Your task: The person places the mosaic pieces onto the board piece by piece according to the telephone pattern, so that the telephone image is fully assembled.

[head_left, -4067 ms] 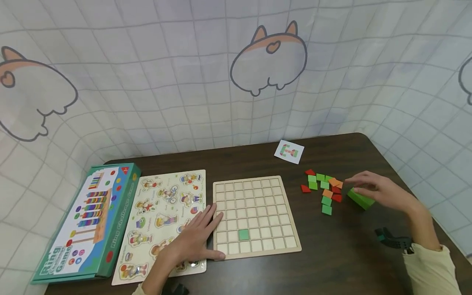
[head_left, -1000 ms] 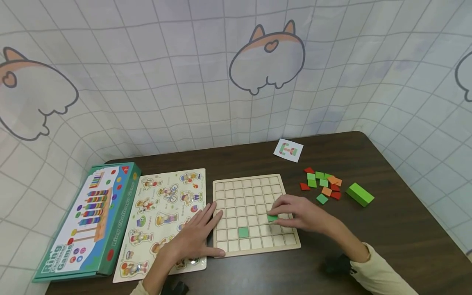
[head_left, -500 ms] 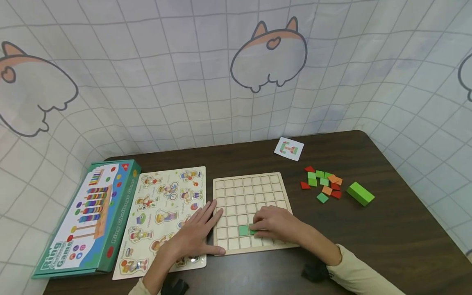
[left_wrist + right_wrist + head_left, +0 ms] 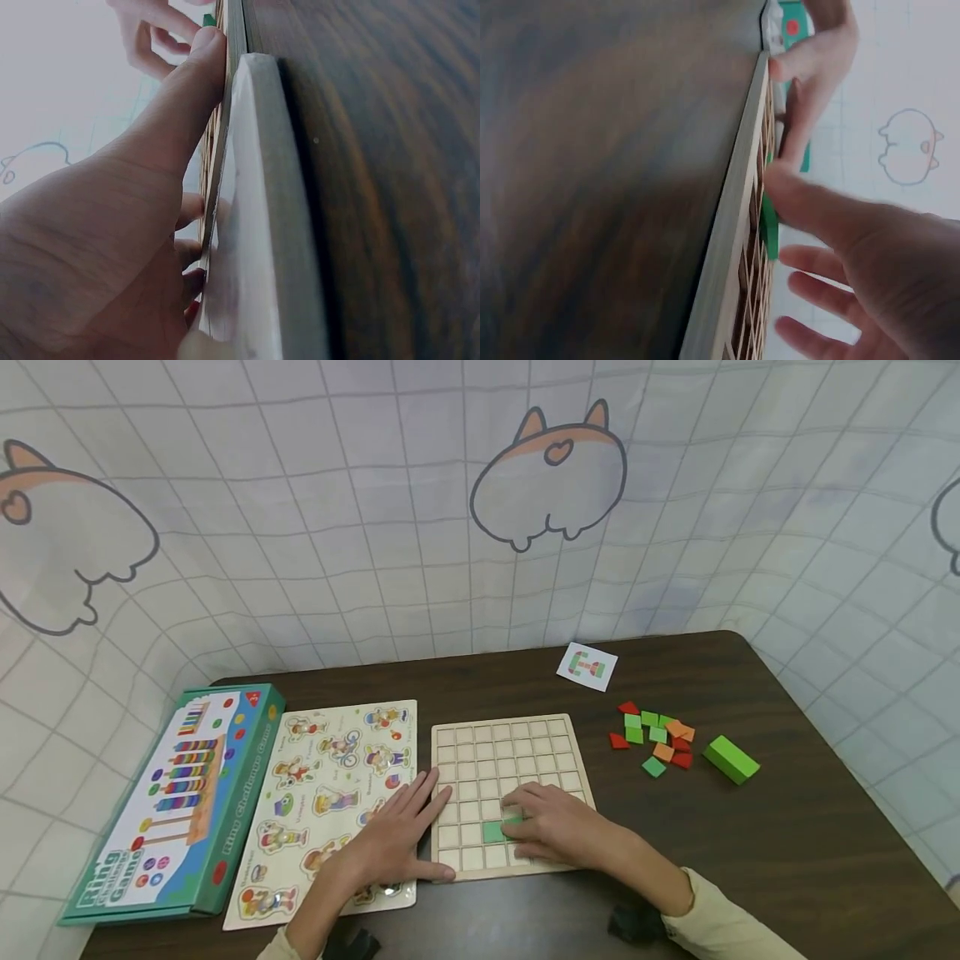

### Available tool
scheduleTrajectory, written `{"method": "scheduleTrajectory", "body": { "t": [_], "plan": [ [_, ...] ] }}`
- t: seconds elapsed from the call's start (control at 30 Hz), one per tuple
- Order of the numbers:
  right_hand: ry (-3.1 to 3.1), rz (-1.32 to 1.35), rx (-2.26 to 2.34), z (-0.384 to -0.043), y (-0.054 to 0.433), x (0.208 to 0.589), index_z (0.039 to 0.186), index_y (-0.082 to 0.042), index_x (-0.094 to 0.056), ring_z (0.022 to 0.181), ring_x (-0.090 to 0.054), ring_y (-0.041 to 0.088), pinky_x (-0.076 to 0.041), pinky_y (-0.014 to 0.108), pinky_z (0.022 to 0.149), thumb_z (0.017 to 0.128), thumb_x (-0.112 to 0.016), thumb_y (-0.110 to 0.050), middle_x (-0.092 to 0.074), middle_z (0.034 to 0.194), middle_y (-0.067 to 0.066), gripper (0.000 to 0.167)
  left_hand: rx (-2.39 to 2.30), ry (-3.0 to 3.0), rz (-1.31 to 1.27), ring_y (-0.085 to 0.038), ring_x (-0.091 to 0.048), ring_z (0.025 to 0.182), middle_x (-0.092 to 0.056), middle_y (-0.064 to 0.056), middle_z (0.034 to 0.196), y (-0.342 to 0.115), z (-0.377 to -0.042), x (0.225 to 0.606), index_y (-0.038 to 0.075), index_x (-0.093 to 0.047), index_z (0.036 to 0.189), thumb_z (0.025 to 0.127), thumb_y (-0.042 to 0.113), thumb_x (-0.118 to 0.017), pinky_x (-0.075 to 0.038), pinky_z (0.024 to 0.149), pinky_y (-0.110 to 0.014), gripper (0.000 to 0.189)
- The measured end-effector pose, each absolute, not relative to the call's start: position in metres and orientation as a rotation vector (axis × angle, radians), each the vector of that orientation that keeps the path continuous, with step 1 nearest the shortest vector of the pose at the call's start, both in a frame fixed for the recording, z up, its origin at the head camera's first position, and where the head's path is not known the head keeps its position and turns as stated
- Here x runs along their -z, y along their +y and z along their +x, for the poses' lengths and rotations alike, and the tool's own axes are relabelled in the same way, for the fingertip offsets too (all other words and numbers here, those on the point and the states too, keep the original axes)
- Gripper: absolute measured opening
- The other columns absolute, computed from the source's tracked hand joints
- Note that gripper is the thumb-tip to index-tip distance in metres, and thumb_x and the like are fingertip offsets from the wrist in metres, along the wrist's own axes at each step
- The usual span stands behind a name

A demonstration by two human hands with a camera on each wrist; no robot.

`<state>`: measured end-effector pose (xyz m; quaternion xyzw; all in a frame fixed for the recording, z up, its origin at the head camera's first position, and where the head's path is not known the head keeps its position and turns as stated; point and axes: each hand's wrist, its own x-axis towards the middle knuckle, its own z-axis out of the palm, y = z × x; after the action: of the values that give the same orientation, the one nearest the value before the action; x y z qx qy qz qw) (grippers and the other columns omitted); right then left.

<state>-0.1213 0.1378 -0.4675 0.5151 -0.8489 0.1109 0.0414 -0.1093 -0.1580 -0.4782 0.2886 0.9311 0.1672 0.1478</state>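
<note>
one square wooden board (image 4: pixel 467 771), gridded by thin raised strips, lies on a dark, wood-grained table (image 4: pixel 810 843). the left hand (image 4: pixel 397 835), fingers straight and spread, rests at its left edge, holding nothing. the right hand (image 4: pixel 551 827), fingers loosely bent, touches one flat green tile (image 4: pixel 770 229), tilted on the grid; whether it pinches it, i can't tell. one green square (image 4: pixel 492 832) sits in a cell just left. well to the right are six loose green squares (image 4: pixel 634 735), at least four red pieces (image 4: pixel 618 741) and one chunky green block (image 4: pixel 732 760).
</note>
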Motion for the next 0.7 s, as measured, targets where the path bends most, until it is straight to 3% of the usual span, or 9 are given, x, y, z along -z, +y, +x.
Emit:
{"method": "scheduleTrajectory", "body": {
  "t": [0.1, 0.27, 0.37, 0.7],
  "plan": [
    [-2.646, 1.566, -0.365, -0.118, 0.139, 0.466, 0.117, -0.020, -0.072, 0.111, -0.056, 0.020, -0.052, 0.035, 0.090, 0.090, -0.068, -0.034, -0.061, 0.123, 0.006, 0.030, -0.480, 2.675, 0.836, -0.035, -0.008, 0.152, -0.004, -0.014, 0.165, -0.159, -0.109, 0.477, 0.014, -0.020, 0.156, 0.077, 0.067, -0.066, -0.019, 0.121, -0.055, 0.106],
    [-2.694, 1.585, -0.409, -0.115, 0.142, 0.467, 0.122, -0.019, -0.069, 0.090, -0.048, 0.011, -0.046, 0.020, 0.074, 0.092, -0.067, -0.028, -0.057, 0.107, 0.002, 0.031, -0.490, 2.686, 0.855, -0.036, -0.010, 0.152, -0.007, -0.015, 0.164, -0.160, -0.108, 0.477, 0.013, -0.021, 0.156, 0.077, 0.067, -0.066, -0.020, 0.120, -0.055, 0.105],
    [-2.707, 1.604, -0.458, -0.115, 0.144, 0.468, 0.126, -0.016, -0.067, 0.087, -0.044, 0.008, -0.042, 0.015, 0.071, 0.093, -0.066, -0.028, -0.054, 0.106, 0.001, 0.035, -0.498, 2.688, 0.856, -0.036, -0.009, 0.152, -0.006, -0.015, 0.165, -0.159, -0.108, 0.477, 0.014, -0.021, 0.156, 0.077, 0.067, -0.066, -0.020, 0.120, -0.055, 0.105],
    [-2.721, 1.535, -0.452, -0.120, 0.151, 0.463, 0.124, -0.016, -0.067, 0.104, -0.057, 0.014, -0.053, 0.029, 0.088, 0.093, -0.065, -0.029, -0.063, 0.116, -0.001, 0.034, -0.514, 2.687, 0.870, -0.036, -0.009, 0.152, -0.006, -0.016, 0.164, -0.159, -0.108, 0.479, 0.013, -0.021, 0.156, 0.078, 0.067, -0.066, -0.020, 0.120, -0.056, 0.105]
  ]
}}
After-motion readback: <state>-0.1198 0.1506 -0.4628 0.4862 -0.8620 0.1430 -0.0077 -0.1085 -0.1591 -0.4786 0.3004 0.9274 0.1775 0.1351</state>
